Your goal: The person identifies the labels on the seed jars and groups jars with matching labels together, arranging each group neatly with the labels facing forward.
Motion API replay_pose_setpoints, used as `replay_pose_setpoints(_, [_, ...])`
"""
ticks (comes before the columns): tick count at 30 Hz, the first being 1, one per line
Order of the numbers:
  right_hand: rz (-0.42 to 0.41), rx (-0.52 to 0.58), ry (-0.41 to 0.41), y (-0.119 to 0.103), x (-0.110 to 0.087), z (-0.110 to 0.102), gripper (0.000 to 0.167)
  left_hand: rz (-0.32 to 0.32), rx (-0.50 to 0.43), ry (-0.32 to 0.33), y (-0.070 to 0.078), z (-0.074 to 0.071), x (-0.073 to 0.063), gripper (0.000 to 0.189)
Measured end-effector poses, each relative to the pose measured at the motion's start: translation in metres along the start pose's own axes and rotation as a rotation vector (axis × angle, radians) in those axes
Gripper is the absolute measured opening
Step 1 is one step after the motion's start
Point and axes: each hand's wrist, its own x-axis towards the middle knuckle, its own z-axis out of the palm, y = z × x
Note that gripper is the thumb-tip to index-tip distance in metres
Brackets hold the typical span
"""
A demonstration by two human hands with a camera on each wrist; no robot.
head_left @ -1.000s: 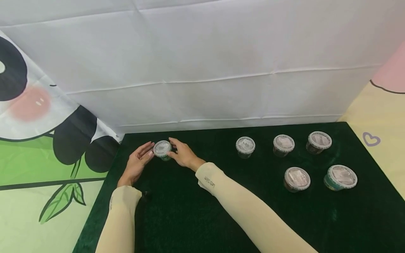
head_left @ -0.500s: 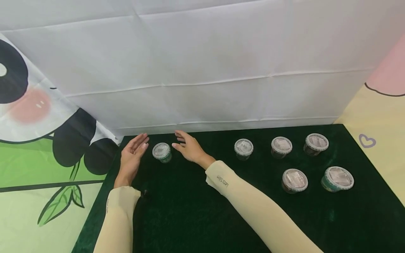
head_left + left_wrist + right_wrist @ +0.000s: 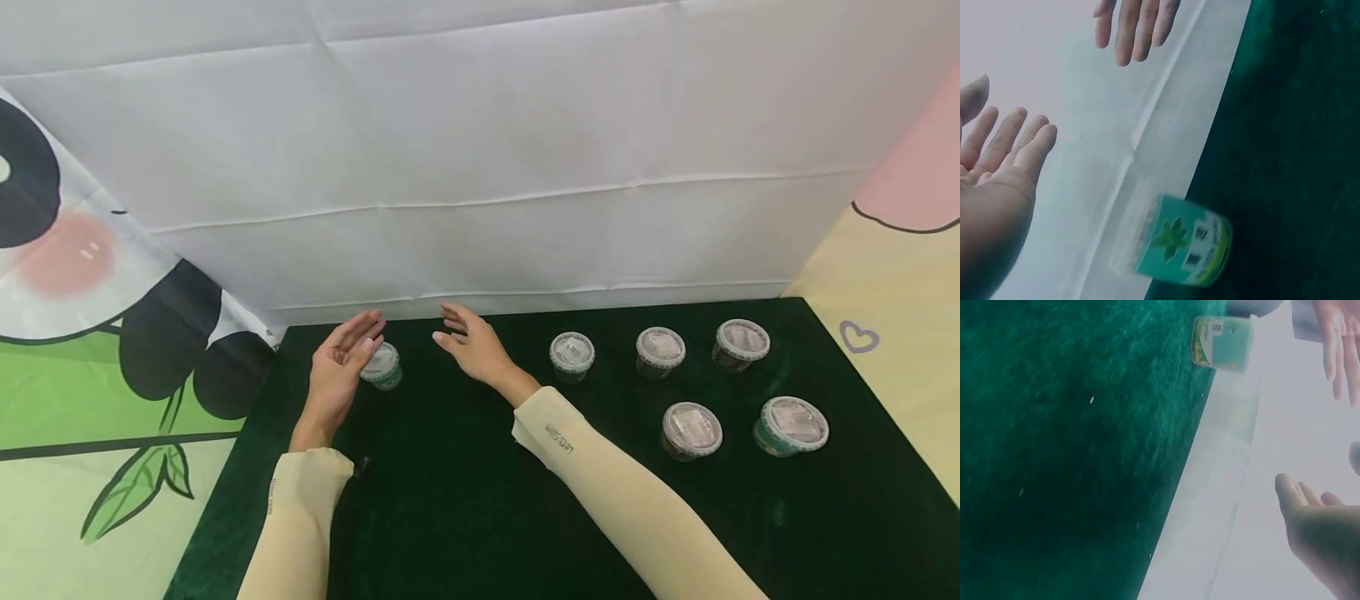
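A small lidded plastic tub with a green label stands upright at the far left of the dark green table. My left hand is raised over its left side with straight fingers, hiding part of the lid in the head view. The left wrist view shows the same tub with a leaf picture on its label, apart from the fingers. To the right of the tub, my right hand hovers with relaxed fingers and holds nothing. In the right wrist view the tub stands well away from that hand.
On the right stand several more lidded tubs: a back row with a left tub, a middle tub and a right tub, and in front a brown tub and a green tub. A white cloth wall rises behind the table.
Both hands have let go of the left tub, which stays in place. The right hand has moved away to the right; the left hand drew back left, then came rightward over the tub.
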Motion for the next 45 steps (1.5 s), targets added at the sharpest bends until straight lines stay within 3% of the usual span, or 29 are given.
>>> replay_pose_setpoints(11, [0.02,0.013,0.094,0.0,-0.016,-0.025,0.057,-0.021,0.047,-0.109,-0.009,0.036,0.0,0.048])
replay_pose_setpoints(20, [0.017,0.031,0.145,-0.002,-0.034,-0.038,0.055,-0.112,0.092,-0.194,-0.018,0.063,-0.002,0.049])
replay_pose_setpoints(34, [0.028,0.121,0.311,-0.004,-0.064,-0.069,0.052,-0.162,0.134,-0.273,-0.034,0.109,0.003,0.046])
replay_pose_setpoints(45, [0.013,0.08,0.397,0.005,-0.087,-0.093,0.053,-0.183,0.124,-0.296,-0.044,0.137,0.008,0.049])
